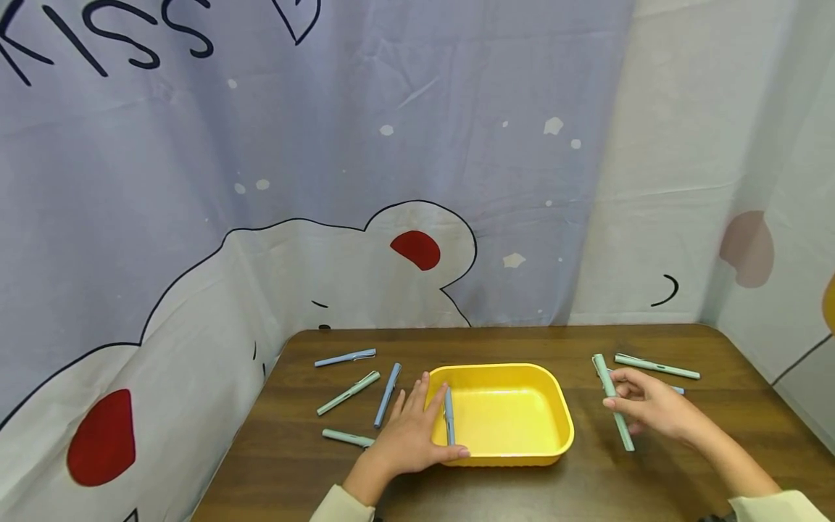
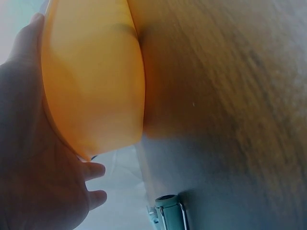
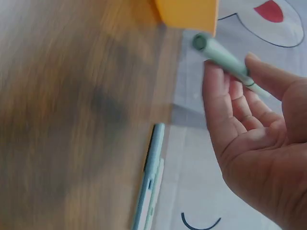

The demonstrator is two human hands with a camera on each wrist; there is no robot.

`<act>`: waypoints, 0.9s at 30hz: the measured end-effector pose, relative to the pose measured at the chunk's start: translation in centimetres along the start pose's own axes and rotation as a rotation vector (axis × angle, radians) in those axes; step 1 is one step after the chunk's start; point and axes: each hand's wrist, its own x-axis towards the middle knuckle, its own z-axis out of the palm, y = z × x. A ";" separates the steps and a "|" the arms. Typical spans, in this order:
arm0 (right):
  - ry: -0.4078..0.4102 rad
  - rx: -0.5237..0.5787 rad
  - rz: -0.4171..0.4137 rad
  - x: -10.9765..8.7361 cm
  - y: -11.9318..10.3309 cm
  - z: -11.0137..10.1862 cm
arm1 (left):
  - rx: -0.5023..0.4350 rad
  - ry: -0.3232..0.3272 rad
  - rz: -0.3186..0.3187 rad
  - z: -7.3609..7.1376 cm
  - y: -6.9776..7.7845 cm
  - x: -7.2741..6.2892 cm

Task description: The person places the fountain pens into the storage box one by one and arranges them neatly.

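Pale green pen (image 1: 608,384), pinched between the thumb and fingers of the right hand (image 1: 655,407) and held above a brown table (image 1: 496,500). The left hand (image 1: 412,435) is spread, its thumb and fingers on the near-left rim of a yellow tray (image 1: 515,417), which sits between the two hands. Inside the tray, just beside the left thumb, lies a slim blue pen (image 1: 449,417). Left of that hand are two loose blue pens (image 1: 388,395) and two loose green pens (image 1: 348,393), one partly covered by the hand. Beyond the right hand lies a farther green pen (image 1: 657,366); another blue pen (image 1: 678,391) is partly hidden behind its fingers.

On the curtain (image 1: 417,94), well beyond both hands, black lettering (image 1: 75,41) reads "KISS", beside a cropped heart outline.

The left wrist view adds the tray's outer side, close to the left hand, and a green pen's clip and round end. The right wrist view shows the held pen's round end, and a blue and a green pen side by side.
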 end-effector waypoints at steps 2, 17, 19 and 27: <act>-0.001 0.080 0.029 0.1 -0.1 0.1 | -0.003 -0.002 -0.002 0.0 0.0 0.0; -0.082 0.401 0.121 0.2 -1.3 1.7 | -0.004 -0.002 -0.007 -0.1 0.2 -0.1; -0.109 0.423 0.099 0.2 -1.5 1.8 | -0.008 -0.004 -0.007 -0.2 0.2 -0.1; -0.130 0.447 0.044 0.5 -2.4 2.6 | -0.018 -0.009 -0.007 -0.1 0.1 0.0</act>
